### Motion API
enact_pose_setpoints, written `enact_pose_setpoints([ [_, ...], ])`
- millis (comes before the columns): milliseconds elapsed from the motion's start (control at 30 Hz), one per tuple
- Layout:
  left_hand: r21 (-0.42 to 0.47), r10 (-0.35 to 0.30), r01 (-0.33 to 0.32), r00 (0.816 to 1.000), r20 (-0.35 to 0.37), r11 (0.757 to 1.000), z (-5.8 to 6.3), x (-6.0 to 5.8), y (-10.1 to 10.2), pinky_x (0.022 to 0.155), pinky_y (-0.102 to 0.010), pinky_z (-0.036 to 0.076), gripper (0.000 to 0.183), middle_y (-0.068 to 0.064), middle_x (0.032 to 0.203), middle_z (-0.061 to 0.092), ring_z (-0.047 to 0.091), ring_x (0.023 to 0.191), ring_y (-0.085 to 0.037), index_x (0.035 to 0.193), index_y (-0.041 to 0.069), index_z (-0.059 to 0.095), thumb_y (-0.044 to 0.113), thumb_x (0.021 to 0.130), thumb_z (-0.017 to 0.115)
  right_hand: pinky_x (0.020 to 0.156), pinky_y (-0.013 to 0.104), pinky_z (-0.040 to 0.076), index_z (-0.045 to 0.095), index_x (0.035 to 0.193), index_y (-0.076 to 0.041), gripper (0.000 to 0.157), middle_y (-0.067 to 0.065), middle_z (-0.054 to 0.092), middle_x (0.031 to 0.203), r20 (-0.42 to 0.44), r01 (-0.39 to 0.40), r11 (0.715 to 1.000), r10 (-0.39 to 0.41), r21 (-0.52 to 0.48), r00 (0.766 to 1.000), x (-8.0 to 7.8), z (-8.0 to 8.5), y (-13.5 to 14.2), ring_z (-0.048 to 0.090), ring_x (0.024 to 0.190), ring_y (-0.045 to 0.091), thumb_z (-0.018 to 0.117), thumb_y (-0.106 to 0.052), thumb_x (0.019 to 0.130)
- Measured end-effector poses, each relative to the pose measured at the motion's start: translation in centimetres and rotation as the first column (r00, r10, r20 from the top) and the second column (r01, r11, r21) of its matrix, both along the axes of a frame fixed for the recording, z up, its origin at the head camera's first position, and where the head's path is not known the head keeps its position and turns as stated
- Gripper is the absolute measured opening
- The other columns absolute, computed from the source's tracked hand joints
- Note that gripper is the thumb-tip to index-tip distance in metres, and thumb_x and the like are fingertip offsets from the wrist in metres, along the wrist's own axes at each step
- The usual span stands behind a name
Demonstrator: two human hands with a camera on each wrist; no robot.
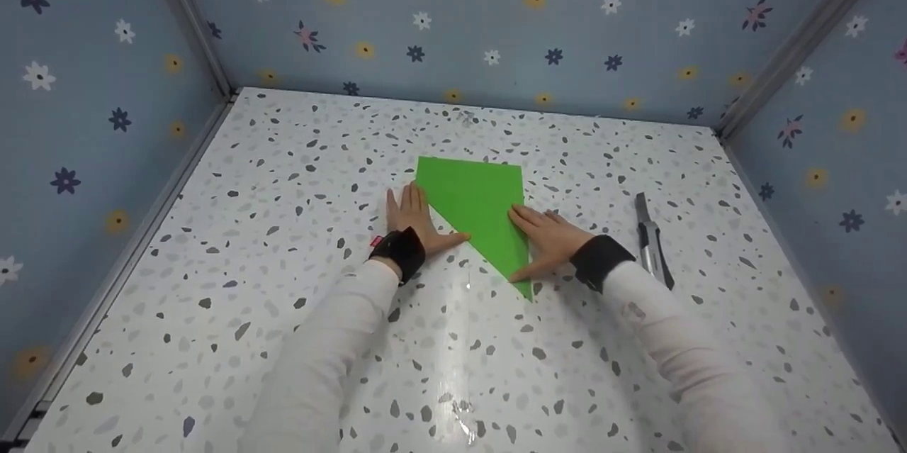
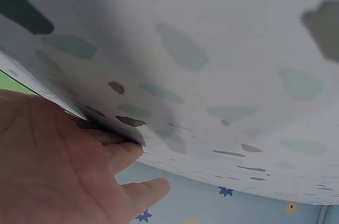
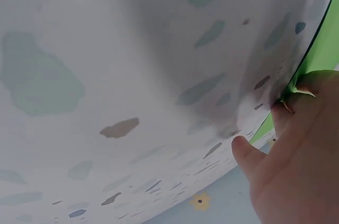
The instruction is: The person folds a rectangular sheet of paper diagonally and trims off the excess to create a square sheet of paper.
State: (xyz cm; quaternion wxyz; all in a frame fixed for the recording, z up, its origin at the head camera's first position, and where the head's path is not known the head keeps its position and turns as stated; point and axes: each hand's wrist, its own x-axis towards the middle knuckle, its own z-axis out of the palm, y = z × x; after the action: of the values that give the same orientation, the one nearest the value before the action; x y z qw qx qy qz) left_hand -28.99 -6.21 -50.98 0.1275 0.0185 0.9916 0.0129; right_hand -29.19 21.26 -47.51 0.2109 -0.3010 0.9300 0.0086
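A sheet of green paper [image 1: 476, 201] lies on the speckled table with one slanted edge at its lower left and a sharp corner toward the person. My left hand [image 1: 418, 220] rests on that slanted side, fingers spread and straight, thumb tip on the paper's edge. On the opposite side my right hand [image 1: 549, 240] lies with extended fingers along the straight edge, its thumb near the lower corner. Part of the green paper [image 3: 323, 49] shows beside the right hand [image 3: 302, 144] in the right wrist view. In the left wrist view the left hand [image 2: 69, 155] has its fingers stretched along the tabletop.
A utility knife [image 1: 652, 247] with its blade pointing away lies right of the right forearm. The white speckled table [image 1: 283, 155] is bounded by flower-patterned walls [image 1: 482, 28] at the back and both sides. Dark bands [image 1: 602, 261] circle both wrists.
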Motion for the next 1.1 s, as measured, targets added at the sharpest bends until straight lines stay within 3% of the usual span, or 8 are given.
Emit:
enact_pose_setpoints([
  [333, -0.016, -0.021, 0.021, 1.0, -0.011, 1.0, 0.3, -0.2, -0.2, 0.132, -0.061, 0.002, 0.139, -0.022, 0.173, 0.001, 0.004, 0.163, -0.035, 0.162, -0.003, 0.0, 0.099, 0.076, 0.036, 0.133, 0.056, 0.002, -0.002, 0.166, -0.013, 0.142, 0.012, -0.008, 0.175, 0.016, 0.056, 0.998, -0.056, -0.001, 0.998, -1.1, 0.3, -0.7, 0.001, 0.164, 0.03, 0.072, -0.084, 0.068],
  [667, 0.052, 0.035, -0.032, 0.998, -0.043, 0.998, 0.0, -0.5, -0.7, 0.131, -0.063, 0.001, 0.132, -0.024, 0.172, 0.006, 0.005, 0.163, -0.037, 0.162, -0.004, 0.006, 0.094, 0.081, 0.04, 0.132, 0.057, 0.006, 0.0, 0.166, -0.011, 0.141, 0.013, -0.006, 0.175, 0.0, 0.045, 0.999, -0.045, 0.0, 0.999, -0.6, 0.4, -0.8, 0.002, 0.164, 0.03, 0.072, -0.084, 0.069],
  [1100, 0.124, 0.064, -0.048, 0.989, -0.13, 0.991, 0.9, -1.3, -2.1, 0.129, -0.064, 0.018, 0.1, -0.023, 0.164, 0.035, 0.03, 0.155, -0.041, 0.158, -0.002, 0.033, 0.074, 0.095, 0.049, 0.131, 0.059, 0.006, 0.0, 0.166, -0.011, 0.141, 0.013, -0.007, 0.175, -0.008, 0.037, 0.999, -0.037, -0.005, 0.999, -0.6, 0.3, -0.6, 0.001, 0.164, 0.03, 0.071, -0.085, 0.069],
])
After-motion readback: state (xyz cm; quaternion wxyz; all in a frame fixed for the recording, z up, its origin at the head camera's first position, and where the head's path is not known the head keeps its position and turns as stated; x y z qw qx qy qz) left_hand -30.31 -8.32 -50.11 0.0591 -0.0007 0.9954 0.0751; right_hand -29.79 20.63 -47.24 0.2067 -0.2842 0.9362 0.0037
